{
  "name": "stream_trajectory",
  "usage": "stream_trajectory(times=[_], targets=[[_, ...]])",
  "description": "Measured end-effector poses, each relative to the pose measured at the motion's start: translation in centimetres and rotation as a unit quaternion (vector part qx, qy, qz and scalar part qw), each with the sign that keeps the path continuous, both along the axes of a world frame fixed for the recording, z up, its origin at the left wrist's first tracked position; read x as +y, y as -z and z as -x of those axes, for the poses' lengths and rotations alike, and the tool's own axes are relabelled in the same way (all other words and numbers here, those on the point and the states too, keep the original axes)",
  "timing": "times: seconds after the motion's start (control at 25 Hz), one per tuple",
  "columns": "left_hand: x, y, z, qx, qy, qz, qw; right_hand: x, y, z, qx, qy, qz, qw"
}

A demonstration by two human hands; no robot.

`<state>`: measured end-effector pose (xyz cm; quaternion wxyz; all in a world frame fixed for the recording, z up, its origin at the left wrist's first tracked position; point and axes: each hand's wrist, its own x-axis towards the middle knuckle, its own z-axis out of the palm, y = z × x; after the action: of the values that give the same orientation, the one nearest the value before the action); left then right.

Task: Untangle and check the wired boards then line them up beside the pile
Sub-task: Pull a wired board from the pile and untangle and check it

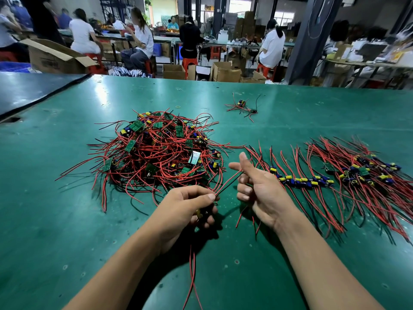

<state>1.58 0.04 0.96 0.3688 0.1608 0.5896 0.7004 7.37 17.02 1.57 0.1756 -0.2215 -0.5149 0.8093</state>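
Note:
A tangled pile of small green boards with red and black wires lies in the middle of the green table. To its right runs a row of lined-up boards, their wires fanned out. My left hand grips one wired board, mostly hidden in the palm, and pinches its red and black wires at the thumb. My right hand holds the other end of those wires in curled fingers, thumb and forefinger raised. Red wires hang below both hands.
A small separate cluster of wired boards lies further back on the table. A dark mat covers the far left corner. Beyond the table's far edge are cardboard boxes, stools and seated people at other benches.

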Motion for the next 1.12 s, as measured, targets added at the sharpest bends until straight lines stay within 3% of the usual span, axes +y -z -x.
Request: stream_trajectory(times=[0.2,0.44,0.56,0.68,0.88,1.12], targets=[[0.4,-0.6,0.2,-0.061,-0.078,-0.034,0.994,-0.5,0.0,0.2,-0.003,-0.016,-0.006,1.000],[0.6,-1.0,0.5,-0.120,-0.051,-0.067,0.989,-0.5,0.6,-0.1,-0.001,-0.025,-0.120,0.992],[0.5,-1.0,0.6,-0.129,-0.032,-0.094,0.987,-1.2,0.9,-0.1,-0.047,-0.041,-0.293,0.954],[0.4,-0.9,0.8,-0.123,-0.018,-0.095,0.988,-2.1,1.2,-0.1,-0.072,-0.056,-0.406,0.909],[0.6,-0.5,0.8,-0.123,-0.009,-0.112,0.986,-1.5,1.0,0.0,-0.069,0.045,-0.451,0.889],[0.4,0.0,0.7,-0.033,-0.014,-0.044,0.998,3.0,0.4,-1.7,-0.175,0.212,-0.526,0.805]])
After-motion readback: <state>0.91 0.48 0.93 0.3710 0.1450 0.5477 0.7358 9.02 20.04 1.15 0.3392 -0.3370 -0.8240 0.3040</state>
